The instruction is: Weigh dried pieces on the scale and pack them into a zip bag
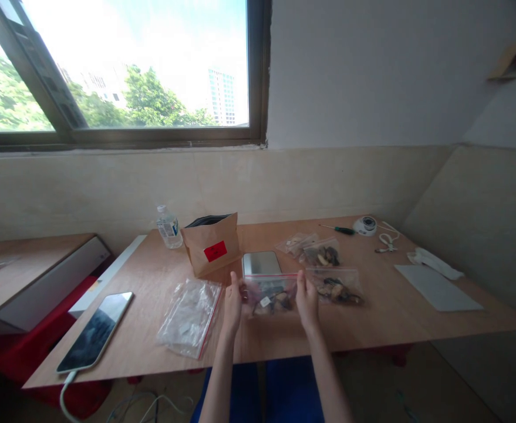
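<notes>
With the left hand (232, 304) and right hand (307, 301) each pinching an end of the filled zip bag (272, 294) between them, press evenly along the seal.

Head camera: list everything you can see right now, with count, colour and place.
table: one, light wood, centre
filled zip bags: three, clear, dark pieces inside; one held, two to its right
pale-filled bag: one, clear, behind those
empty bags stack: clear, red-edged, left of the hands
paper pouch: one, brown, red label, standing open
scale: one, silvery, right of pouch
water bottle: one, clear, back left
tablet: one, dark screen, left edge, cabled
screwdriver: one, green handle, back right
grey sheet: one, far right
left hand: grip on held bag's left edge
right hand: grip on its right edge
</notes>
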`<action>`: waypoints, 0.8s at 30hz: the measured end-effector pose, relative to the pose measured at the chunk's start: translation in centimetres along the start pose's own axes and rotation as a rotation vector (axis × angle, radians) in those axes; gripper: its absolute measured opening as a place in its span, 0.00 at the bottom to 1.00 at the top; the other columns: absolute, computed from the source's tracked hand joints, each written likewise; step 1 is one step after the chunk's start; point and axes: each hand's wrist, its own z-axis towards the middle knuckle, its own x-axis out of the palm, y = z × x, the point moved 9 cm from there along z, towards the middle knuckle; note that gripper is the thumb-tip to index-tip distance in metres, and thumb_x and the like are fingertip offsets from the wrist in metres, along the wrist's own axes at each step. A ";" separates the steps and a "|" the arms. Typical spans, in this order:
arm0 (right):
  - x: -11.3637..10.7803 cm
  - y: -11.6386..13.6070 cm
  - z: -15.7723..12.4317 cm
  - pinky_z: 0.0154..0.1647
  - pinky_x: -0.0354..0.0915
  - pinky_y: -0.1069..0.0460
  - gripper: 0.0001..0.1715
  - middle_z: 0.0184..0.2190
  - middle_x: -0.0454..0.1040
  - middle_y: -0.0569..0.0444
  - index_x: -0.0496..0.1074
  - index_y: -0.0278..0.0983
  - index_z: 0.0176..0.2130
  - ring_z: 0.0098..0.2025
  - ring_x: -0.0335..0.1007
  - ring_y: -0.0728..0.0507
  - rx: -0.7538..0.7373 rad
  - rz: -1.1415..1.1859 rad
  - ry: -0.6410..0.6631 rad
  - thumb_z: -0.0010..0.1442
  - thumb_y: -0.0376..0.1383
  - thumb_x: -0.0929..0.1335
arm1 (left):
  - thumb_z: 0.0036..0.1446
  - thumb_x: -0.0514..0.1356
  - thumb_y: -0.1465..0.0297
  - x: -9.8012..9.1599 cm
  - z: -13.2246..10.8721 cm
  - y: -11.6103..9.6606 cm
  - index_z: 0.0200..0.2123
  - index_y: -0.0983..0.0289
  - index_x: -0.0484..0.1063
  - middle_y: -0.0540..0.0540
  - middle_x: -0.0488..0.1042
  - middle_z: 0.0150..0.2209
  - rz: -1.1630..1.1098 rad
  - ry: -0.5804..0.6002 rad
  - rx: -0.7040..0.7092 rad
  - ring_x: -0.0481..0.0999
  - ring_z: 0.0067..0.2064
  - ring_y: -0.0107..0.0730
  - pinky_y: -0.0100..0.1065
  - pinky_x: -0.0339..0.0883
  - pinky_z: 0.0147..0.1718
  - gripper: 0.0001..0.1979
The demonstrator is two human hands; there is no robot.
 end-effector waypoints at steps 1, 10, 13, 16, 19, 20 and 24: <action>-2.1 -0.1 0.7 0.25 0.59 0.53 0.36 0.15 0.68 0.54 0.65 0.38 0.18 0.21 0.62 0.46 -0.005 -0.031 -0.046 0.53 0.63 0.56 | 0.53 0.47 0.45 -0.3 -0.1 0.0 0.23 0.68 0.74 0.58 0.75 0.21 -0.008 0.028 0.001 0.73 0.22 0.33 0.31 0.67 0.23 0.33; -17.0 -5.6 7.5 0.31 0.62 0.45 0.38 0.23 0.72 0.41 0.70 0.32 0.28 0.27 0.68 0.37 0.063 -0.514 -0.097 0.54 0.61 0.54 | 0.55 0.52 0.52 -4.3 -1.0 1.6 0.26 0.68 0.74 0.55 0.75 0.23 -0.014 -0.079 0.006 0.72 0.23 0.28 0.27 0.64 0.20 0.25; -17.9 -3.1 4.3 0.42 0.59 0.37 0.38 0.42 0.68 0.27 0.65 0.24 0.48 0.46 0.64 0.28 -0.085 -0.797 -0.498 0.57 0.54 0.56 | 0.54 0.52 0.51 -3.3 -1.5 1.8 0.26 0.67 0.74 0.56 0.75 0.23 -0.004 -0.047 -0.004 0.72 0.22 0.29 0.27 0.63 0.21 0.25; -15.1 -2.0 -0.2 0.48 0.55 0.33 0.35 0.54 0.58 0.27 0.58 0.27 0.57 0.56 0.54 0.25 -0.199 -0.910 -0.613 0.59 0.48 0.58 | 0.53 0.52 0.50 -2.7 -1.8 1.6 0.27 0.67 0.74 0.56 0.75 0.23 0.013 -0.025 -0.002 0.72 0.22 0.29 0.28 0.64 0.21 0.26; -11.5 -3.7 -1.6 0.51 0.52 0.31 0.34 0.57 0.54 0.30 0.59 0.30 0.57 0.58 0.51 0.24 -0.232 -0.988 -0.468 0.59 0.48 0.57 | 0.53 0.52 0.50 -3.0 -1.8 1.6 0.26 0.67 0.74 0.56 0.75 0.23 0.021 -0.024 0.004 0.72 0.22 0.29 0.27 0.63 0.21 0.25; -10.9 -4.5 -1.4 0.51 0.51 0.31 0.34 0.57 0.54 0.31 0.60 0.30 0.57 0.58 0.50 0.24 -0.219 -1.013 -0.446 0.60 0.48 0.57 | 0.53 0.52 0.50 -3.2 -1.9 1.6 0.26 0.67 0.74 0.56 0.75 0.23 0.023 -0.029 0.004 0.72 0.22 0.29 0.27 0.63 0.20 0.25; -9.3 -6.7 3.1 0.54 0.49 0.32 0.34 0.56 0.56 0.28 0.61 0.25 0.56 0.57 0.51 0.24 -0.134 -1.088 -0.320 0.60 0.46 0.55 | 0.53 0.52 0.50 -3.9 -2.0 1.7 0.25 0.67 0.74 0.56 0.75 0.23 0.042 -0.057 0.003 0.71 0.22 0.29 0.28 0.63 0.19 0.26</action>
